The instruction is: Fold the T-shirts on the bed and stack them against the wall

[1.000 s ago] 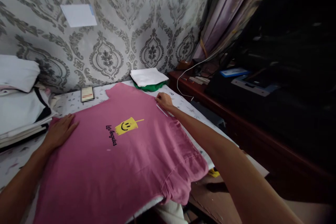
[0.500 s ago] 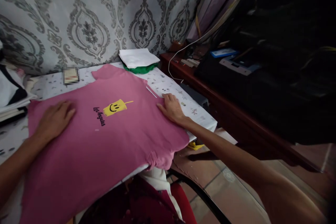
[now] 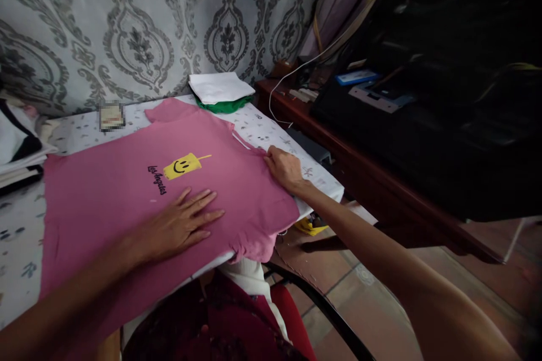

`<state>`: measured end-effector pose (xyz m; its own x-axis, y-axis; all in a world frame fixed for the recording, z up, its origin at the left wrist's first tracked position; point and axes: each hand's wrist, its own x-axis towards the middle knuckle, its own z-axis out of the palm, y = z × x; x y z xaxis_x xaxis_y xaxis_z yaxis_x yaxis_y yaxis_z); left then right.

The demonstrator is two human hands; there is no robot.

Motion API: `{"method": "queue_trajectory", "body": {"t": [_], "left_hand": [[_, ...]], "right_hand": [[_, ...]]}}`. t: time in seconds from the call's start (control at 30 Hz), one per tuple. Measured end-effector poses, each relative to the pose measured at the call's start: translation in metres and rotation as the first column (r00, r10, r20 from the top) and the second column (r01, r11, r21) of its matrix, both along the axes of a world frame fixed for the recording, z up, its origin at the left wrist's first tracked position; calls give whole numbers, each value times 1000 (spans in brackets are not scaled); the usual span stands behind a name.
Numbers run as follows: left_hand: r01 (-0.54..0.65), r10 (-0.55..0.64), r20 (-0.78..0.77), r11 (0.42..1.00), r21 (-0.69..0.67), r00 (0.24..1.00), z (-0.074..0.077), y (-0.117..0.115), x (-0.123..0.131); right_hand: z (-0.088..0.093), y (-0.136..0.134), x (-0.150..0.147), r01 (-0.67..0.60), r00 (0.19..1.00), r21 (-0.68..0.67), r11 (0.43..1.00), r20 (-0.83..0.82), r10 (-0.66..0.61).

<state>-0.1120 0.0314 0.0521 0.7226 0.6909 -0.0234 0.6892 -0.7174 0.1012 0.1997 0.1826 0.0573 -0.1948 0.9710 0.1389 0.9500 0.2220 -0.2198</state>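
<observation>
Pink shirt (image 3: pixel 138 200), left hand (image 3: pixel 182 223) moved rightward

The single head-worn camera looks from above the near side of a table under a white, sparsely printed cloth (image 3: pixel 19 259), facing forward and down. A pink short-sleeved fabric T-shirt (image 3: pixel 118 197) lies close below it, left of centre; a grey, ornately patterned wall (image 3: pixel 178 17) bounds the far side, a red-brown wooden desk (image 3: pixel 351 169) the right, and brownish tiled floor (image 3: pixel 359 293) shows near right.
</observation>
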Motion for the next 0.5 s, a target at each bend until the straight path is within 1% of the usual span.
{"method": "queue_trajectory", "body": {"t": [0.07,0.13,0.2,0.27,0.33,0.37,0.4,0.43,0.47,0.5], "left_hand": [[-4,4,1,1000,-19,1000,2,2,0],[-15,15,8,999,-39,1000,4,6,5],[-22,23,18,998,-61,1000,4,10,14],[-11,13,24,997,-83,1000,4,14,27],[21,-18,29,995,-100,999,3,15,41],[42,-39,31,993,-107,999,3,15,47],[66,-63,33,992,-110,997,3,14,54],[91,-87,35,990,-110,996,3,12,60],[113,-110,37,988,-107,993,4,10,65],[131,-127,40,986,-100,991,4,8,70]], "right_hand": [[1,-5,5,-7,1000,1,1000,-31,7],[0,-21,12,-1,992,44,999,-125,7],[-2,-50,22,18,964,124,992,-267,16],[-8,-89,30,105,904,200,974,-427,-10],[-18,-130,34,286,804,204,936,-582,-119],[-25,-148,35,382,733,172,908,-655,-185],[-33,-163,34,449,650,116,886,-722,-235],[-41,-175,32,473,567,41,880,-779,-268],[-49,-183,29,437,496,-46,898,-821,-283],[-57,-189,25,357,434,-132,925,-853,-290]]}}
